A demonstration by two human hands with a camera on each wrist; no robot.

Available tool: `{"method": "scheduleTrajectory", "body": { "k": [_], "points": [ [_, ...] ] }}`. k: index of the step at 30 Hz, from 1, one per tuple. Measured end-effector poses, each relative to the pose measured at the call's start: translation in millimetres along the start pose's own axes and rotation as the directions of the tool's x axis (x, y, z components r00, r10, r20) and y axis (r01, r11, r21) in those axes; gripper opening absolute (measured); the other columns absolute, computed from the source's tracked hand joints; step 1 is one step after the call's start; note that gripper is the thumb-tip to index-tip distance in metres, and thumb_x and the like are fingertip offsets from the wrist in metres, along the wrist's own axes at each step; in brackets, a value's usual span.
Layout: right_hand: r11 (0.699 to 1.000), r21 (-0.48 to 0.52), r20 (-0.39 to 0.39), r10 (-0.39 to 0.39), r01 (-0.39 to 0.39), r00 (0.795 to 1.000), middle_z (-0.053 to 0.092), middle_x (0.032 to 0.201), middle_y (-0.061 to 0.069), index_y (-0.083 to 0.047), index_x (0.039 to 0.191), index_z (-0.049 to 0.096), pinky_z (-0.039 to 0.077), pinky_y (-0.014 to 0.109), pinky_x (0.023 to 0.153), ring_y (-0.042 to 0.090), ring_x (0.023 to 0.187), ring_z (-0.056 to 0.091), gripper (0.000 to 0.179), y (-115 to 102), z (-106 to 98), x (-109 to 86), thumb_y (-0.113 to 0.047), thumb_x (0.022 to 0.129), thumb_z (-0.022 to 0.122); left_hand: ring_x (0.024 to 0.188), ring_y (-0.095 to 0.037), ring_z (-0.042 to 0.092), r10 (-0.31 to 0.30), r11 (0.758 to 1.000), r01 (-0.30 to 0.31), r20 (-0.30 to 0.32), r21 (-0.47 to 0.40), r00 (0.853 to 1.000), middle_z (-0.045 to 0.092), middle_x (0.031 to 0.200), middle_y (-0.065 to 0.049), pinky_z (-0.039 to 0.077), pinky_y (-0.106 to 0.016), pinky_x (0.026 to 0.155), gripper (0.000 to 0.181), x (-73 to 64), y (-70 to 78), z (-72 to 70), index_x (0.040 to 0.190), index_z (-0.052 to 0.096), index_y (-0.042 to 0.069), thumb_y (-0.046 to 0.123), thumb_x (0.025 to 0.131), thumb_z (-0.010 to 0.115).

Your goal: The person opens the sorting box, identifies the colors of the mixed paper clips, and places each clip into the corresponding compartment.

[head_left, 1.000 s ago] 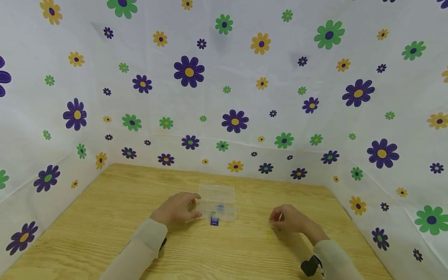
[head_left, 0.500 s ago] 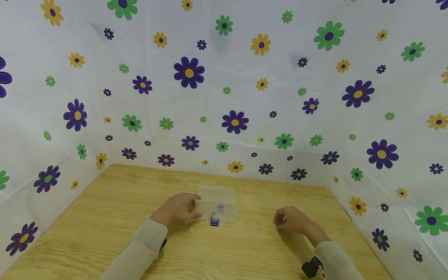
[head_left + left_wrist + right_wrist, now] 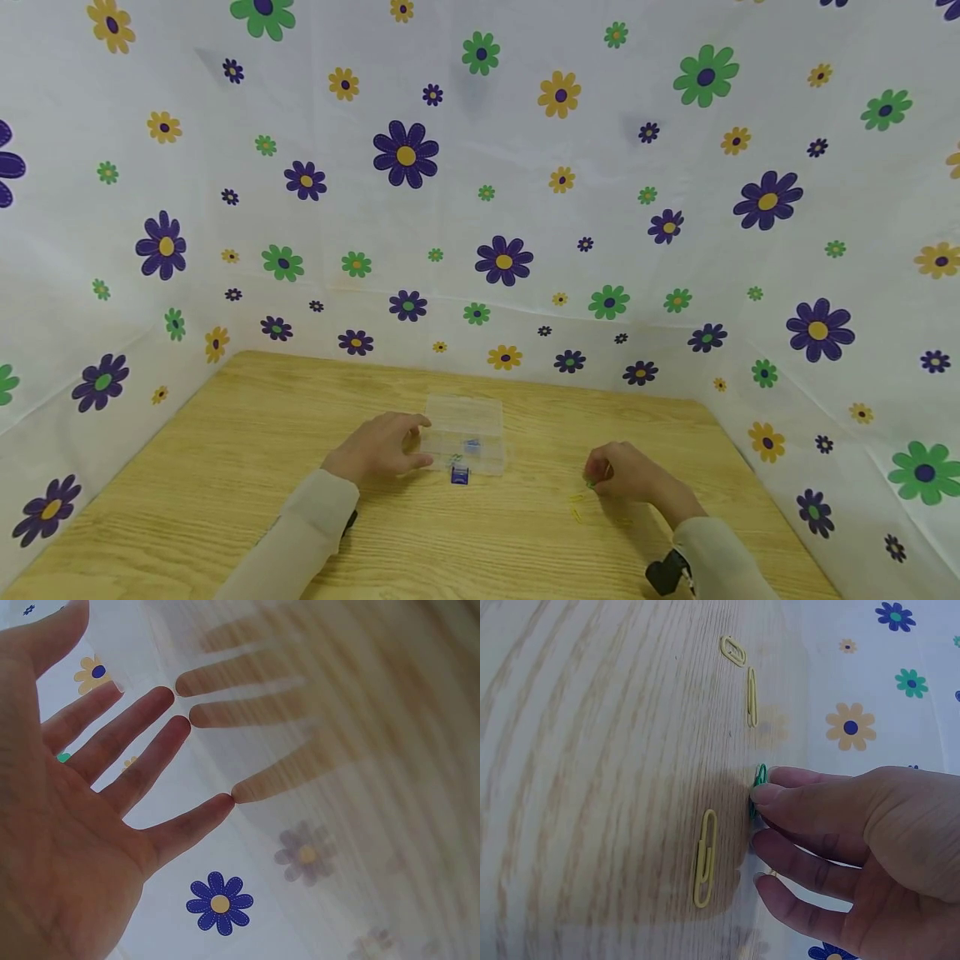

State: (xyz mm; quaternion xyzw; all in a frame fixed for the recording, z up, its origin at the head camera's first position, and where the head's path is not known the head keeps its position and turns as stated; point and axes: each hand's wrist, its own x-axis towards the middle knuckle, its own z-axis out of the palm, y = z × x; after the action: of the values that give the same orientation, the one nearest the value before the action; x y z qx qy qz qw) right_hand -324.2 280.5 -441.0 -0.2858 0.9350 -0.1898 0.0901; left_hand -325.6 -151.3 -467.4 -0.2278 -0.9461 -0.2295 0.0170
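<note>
My right hand (image 3: 626, 473) is low over the table at the right. Its thumb and index finger pinch a green paper clip (image 3: 760, 780). Close by on the wood lie yellow paper clips (image 3: 705, 859), one beneath the hand and two farther off in the right wrist view. My left hand (image 3: 378, 446) is beside a clear plastic box (image 3: 465, 412), fingers extended and fingertips resting on the table in the left wrist view. Inside the box are small green pieces (image 3: 456, 458) and a light blue piece (image 3: 472, 446).
A dark blue piece (image 3: 460, 476) is at the near side of the box. The wooden table (image 3: 300, 392) is enclosed at the back and sides by a white flower-print cloth (image 3: 480, 225).
My right hand has shifted slightly to the right since a second ago, and a green paper clip now shows at its fingertips. The left hand and the box have stayed put.
</note>
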Motion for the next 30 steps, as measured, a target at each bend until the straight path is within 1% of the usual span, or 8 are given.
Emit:
{"method": "scheduleTrajectory", "body": {
  "k": [6,10,13,16,19,27,30],
  "points": [
    [1.000,-0.007,-0.001,0.009,-0.009,1.000,0.068,0.085,-0.004,-0.010,0.091,0.072,0.050,0.022,0.067,0.002,0.075,0.055,0.013,0.3,0.9,-0.1,0.000,0.085,0.079,0.113,-0.026,0.065,-0.001,1.000,0.001,-0.004,-0.003,1.000,0.071,0.120,-0.007,0.052,-0.051,0.105,0.060,0.4,-0.8,0.3,0.136,0.064,0.010,0.046,0.090,0.077],
    [1.000,0.006,-0.004,-0.029,0.029,1.000,0.069,0.082,-0.004,-0.009,0.086,0.072,0.049,0.021,0.065,0.000,0.072,0.054,0.009,1.3,2.2,-0.3,-0.002,0.088,0.077,0.113,-0.026,0.065,-0.007,1.000,0.007,-0.005,-0.002,1.000,0.071,0.120,-0.006,0.052,-0.051,0.106,0.060,0.0,-1.0,0.4,0.136,0.064,0.010,0.047,0.090,0.077],
    [0.998,0.018,-0.002,-0.057,0.058,0.998,0.069,0.079,-0.004,-0.009,0.084,0.072,0.048,0.020,0.063,-0.001,0.070,0.053,0.009,1.5,2.9,-0.5,-0.003,0.089,0.076,0.114,-0.026,0.065,-0.011,1.000,0.011,-0.004,0.001,1.000,0.071,0.121,-0.006,0.051,-0.051,0.107,0.060,-0.1,-0.6,0.2,0.135,0.064,0.011,0.047,0.089,0.077],
    [0.998,0.024,-0.002,-0.060,0.060,0.998,0.068,0.078,-0.005,-0.009,0.083,0.071,0.047,0.020,0.063,-0.002,0.069,0.052,0.009,0.7,3.4,-0.3,-0.005,0.090,0.075,0.115,-0.025,0.065,-0.020,1.000,0.020,-0.001,0.000,1.000,0.071,0.121,-0.005,0.051,-0.051,0.108,0.060,0.0,0.0,0.2,0.136,0.064,0.012,0.048,0.090,0.077],
    [0.998,0.035,-0.007,-0.043,0.043,0.999,0.067,0.078,-0.006,-0.010,0.083,0.071,0.047,0.020,0.063,-0.003,0.068,0.051,0.010,-1.1,3.7,0.4,-0.006,0.091,0.074,0.114,-0.025,0.065,-0.029,1.000,0.029,0.001,-0.001,1.000,0.071,0.121,-0.004,0.051,-0.050,0.108,0.060,-0.2,0.3,0.2,0.136,0.064,0.012,0.048,0.089,0.077],
    [0.997,0.040,-0.023,-0.062,0.063,0.998,0.065,0.079,-0.005,-0.009,0.086,0.070,0.045,0.020,0.063,-0.001,0.068,0.049,0.008,-9.5,1.6,4.2,-0.007,0.093,0.072,0.117,-0.026,0.064,-0.030,1.000,0.030,0.003,0.009,1.000,0.070,0.124,-0.004,0.050,-0.051,0.109,0.059,-0.3,-1.4,1.2,0.137,0.064,0.013,0.048,0.090,0.076],
    [0.997,0.041,-0.022,-0.059,0.060,0.998,0.065,0.079,-0.005,-0.010,0.085,0.069,0.046,0.020,0.063,0.000,0.069,0.049,0.009,-12.1,0.8,7.0,-0.010,0.094,0.073,0.119,-0.025,0.064,-0.034,0.999,0.034,0.008,0.009,0.999,0.070,0.125,-0.004,0.049,-0.051,0.110,0.060,0.1,-1.5,1.6,0.137,0.063,0.014,0.049,0.090,0.076]
  ]
}}
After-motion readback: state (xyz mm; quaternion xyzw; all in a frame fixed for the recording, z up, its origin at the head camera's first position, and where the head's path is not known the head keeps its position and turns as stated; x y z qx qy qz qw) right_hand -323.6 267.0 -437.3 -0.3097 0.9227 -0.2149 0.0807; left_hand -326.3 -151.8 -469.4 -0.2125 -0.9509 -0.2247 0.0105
